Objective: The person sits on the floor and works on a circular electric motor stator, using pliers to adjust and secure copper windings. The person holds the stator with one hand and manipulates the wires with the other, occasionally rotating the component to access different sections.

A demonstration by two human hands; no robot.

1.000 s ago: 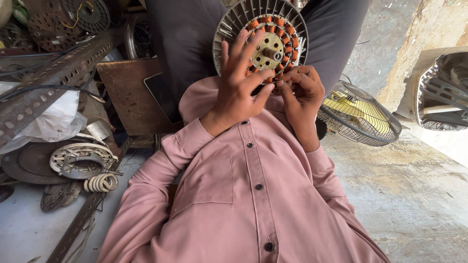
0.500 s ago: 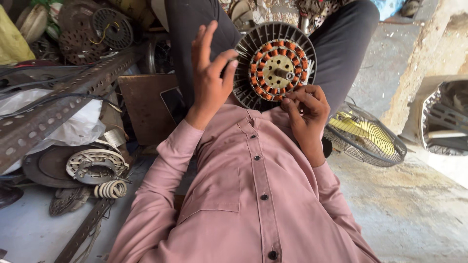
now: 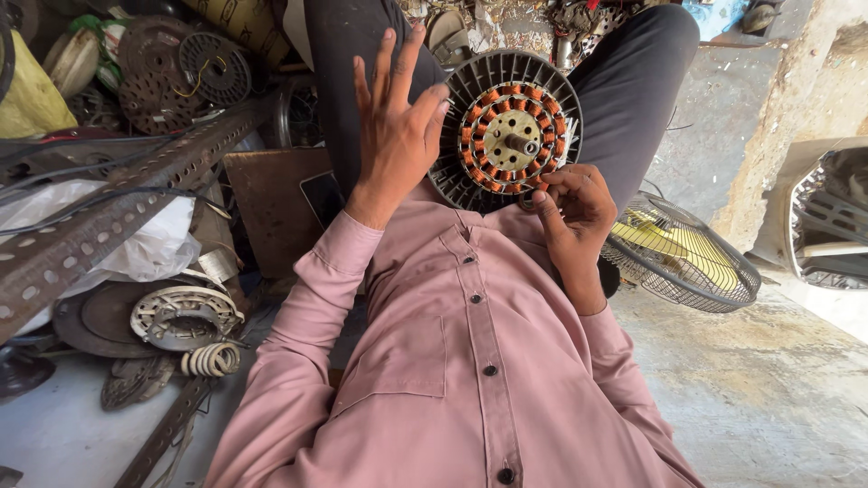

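A round fan motor (image 3: 507, 132) with a ring of copper windings and a dark finned housing rests upright in my lap, between my knees. My left hand (image 3: 394, 126) is open, fingers spread and pointing up, its palm against the motor's left rim. My right hand (image 3: 573, 204) sits at the motor's lower right edge, fingertips pinched at the windings there; whether a wire is between them is too small to tell. I wear a pink buttoned shirt and dark trousers.
A table fan with a wire guard and yellow blades (image 3: 680, 252) lies to my right on the concrete floor. On the left are a perforated metal angle bar (image 3: 108, 217), a stripped stator ring (image 3: 184, 316), a wire coil (image 3: 212, 359), a wooden board (image 3: 271, 208) and scrap motor parts.
My left hand has slid off the motor's face to its left rim and spread open. The windings now show fully. My right hand stays at the lower right edge.
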